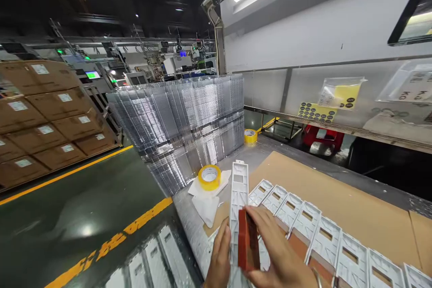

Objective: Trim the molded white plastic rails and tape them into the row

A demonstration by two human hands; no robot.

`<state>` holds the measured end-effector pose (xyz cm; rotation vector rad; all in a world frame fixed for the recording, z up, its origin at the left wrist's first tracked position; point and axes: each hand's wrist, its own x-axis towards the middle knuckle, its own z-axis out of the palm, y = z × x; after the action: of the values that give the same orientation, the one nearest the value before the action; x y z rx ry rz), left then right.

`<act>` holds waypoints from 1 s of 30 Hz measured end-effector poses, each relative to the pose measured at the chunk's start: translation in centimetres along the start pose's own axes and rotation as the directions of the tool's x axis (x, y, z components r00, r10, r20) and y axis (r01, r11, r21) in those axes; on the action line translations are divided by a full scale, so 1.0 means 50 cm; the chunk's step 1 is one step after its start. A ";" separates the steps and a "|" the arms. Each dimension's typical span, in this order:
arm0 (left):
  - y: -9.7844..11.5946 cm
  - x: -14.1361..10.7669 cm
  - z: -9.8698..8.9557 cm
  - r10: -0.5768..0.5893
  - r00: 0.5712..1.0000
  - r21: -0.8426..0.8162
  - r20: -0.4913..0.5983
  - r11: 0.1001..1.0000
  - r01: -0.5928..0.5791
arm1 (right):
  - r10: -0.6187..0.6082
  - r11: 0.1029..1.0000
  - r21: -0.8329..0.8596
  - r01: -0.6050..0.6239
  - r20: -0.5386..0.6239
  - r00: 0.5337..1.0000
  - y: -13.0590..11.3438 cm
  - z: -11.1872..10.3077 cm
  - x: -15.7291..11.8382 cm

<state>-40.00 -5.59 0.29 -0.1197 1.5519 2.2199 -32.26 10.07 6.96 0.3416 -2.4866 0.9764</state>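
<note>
1. Fingers of the right hand (pixel 281 247) lie pressed together over a dark red rectangular block (pixel 248 240), pinching it against a long white moulded plastic frame (pixel 239 198). Fingers of the left hand (pixel 220 252) curl around the frame's lower end.
2. Clear ribbed plastic trays (pixel 175 130) stand nested in a tall stack. Labelled brown cardboard cartons (pixel 50 112) sit stacked to the left, their contents hidden.
3. The frame, held just above the table and pierced by rectangular windows, points away from the person. Matching white frames (pixel 324 234) lie side by side on a brown cardboard sheet (pixel 324 175).
4. A grey metal table (pixel 256 155) carries a yellow tape roll (pixel 209 177) on white paper (pixel 205 209), and another yellow tape roll (pixel 250 136) farther along. Beyond lie a green floor (pixel 84 216) with yellow lines and factory machines (pixel 178 58).
</note>
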 end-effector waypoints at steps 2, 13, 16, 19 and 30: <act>-0.012 -0.042 0.015 0.044 0.999 0.039 -0.028 0.998 -0.043 | -0.130 0.967 -0.228 0.112 -0.061 0.990 -0.027 0.014 -0.029; -0.019 -0.201 0.068 0.154 0.957 -0.155 0.246 0.981 -0.118 | -0.209 0.880 -0.436 0.190 0.005 0.978 -0.081 0.011 -0.141; -0.030 -0.225 0.058 0.169 0.958 -0.133 0.231 0.981 -0.141 | -0.190 0.871 -0.463 0.162 -0.013 0.982 -0.101 0.014 -0.166; -0.045 -0.247 0.052 0.202 0.940 -0.149 0.276 0.975 -0.166 | -0.181 0.870 -0.469 0.150 -0.022 0.983 -0.117 0.019 -0.187; -0.101 -0.316 0.029 0.154 0.931 -0.200 0.331 0.976 -0.090 | -0.058 0.973 -0.232 0.019 -0.163 0.985 -0.113 0.076 -0.289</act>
<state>-23.47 -7.47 1.25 0.3083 1.1954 2.3226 -18.72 4.29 0.71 0.2218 -2.3952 0.6635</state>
